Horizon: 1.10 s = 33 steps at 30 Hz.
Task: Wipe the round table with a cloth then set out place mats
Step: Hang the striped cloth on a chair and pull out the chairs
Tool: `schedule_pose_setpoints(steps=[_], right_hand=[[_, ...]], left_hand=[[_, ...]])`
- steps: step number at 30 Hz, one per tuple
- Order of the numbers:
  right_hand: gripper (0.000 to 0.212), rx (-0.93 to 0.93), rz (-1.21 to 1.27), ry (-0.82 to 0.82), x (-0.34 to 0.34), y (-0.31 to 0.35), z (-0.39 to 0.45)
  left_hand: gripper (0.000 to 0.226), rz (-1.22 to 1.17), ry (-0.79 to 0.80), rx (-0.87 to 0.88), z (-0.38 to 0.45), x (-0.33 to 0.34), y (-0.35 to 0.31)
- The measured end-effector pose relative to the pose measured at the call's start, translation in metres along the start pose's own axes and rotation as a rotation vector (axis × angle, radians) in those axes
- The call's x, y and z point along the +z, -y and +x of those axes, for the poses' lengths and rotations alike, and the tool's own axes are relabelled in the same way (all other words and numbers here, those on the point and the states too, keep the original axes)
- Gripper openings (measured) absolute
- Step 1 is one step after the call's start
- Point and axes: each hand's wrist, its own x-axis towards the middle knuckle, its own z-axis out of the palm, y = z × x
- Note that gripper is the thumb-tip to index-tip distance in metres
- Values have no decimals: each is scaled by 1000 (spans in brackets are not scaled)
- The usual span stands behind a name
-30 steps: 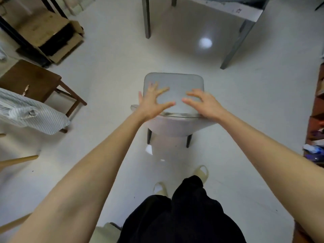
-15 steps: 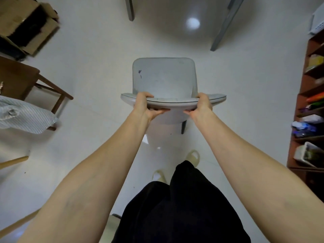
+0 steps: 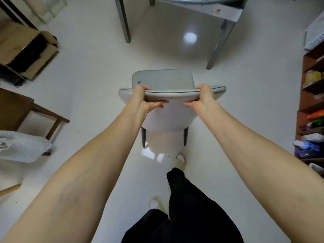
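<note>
A grey upholstered chair point(image 3: 163, 79) stands on the pale floor in front of me, its back toward me. My left hand point(image 3: 142, 98) grips the left part of the chair's top rail, fingers curled over it and thumb on the back. My right hand point(image 3: 203, 98) grips the right part of the rail the same way. The round table point(image 3: 201, 0) shows only as a grey rim and metal legs at the top edge. No cloth or place mats are in sight.
A brown wooden stool point(image 3: 15, 109) with a striped cloth point(image 3: 22, 148) draped on it stands at left. An open cardboard box point(image 3: 26, 51) lies at upper left. Brown shelves point(image 3: 312, 102) with assorted items line the right. Open floor surrounds the chair.
My hands went from hovering open over the chair to gripping its top rail. The chair now sits closer to the table, and I have stepped forward.
</note>
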Motion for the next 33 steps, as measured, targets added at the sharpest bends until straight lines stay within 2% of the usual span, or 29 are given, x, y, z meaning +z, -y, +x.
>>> schedule_pose_setpoints(steps=[5, 9, 14, 19, 25, 33], right_hand=[[30, 7, 23, 1, 18, 50, 50], [38, -8, 1, 16, 37, 106, 85], [41, -30, 20, 17, 54, 160, 131], [33, -56, 39, 7, 81, 207, 184], [40, -64, 65, -77, 123, 243, 238], [45, -83, 58, -147, 165, 301, 297]], left_hand=[[11, 1, -7, -38, 41, 61, -20], [19, -6, 17, -37, 66, 126, -39], [17, 1, 33, -62, 105, 188, -53], [39, 138, 61, -88, 158, 243, -80], [5, 296, 76, -109, 206, 290, -118], [7, 310, 75, -144, 249, 357, -151]])
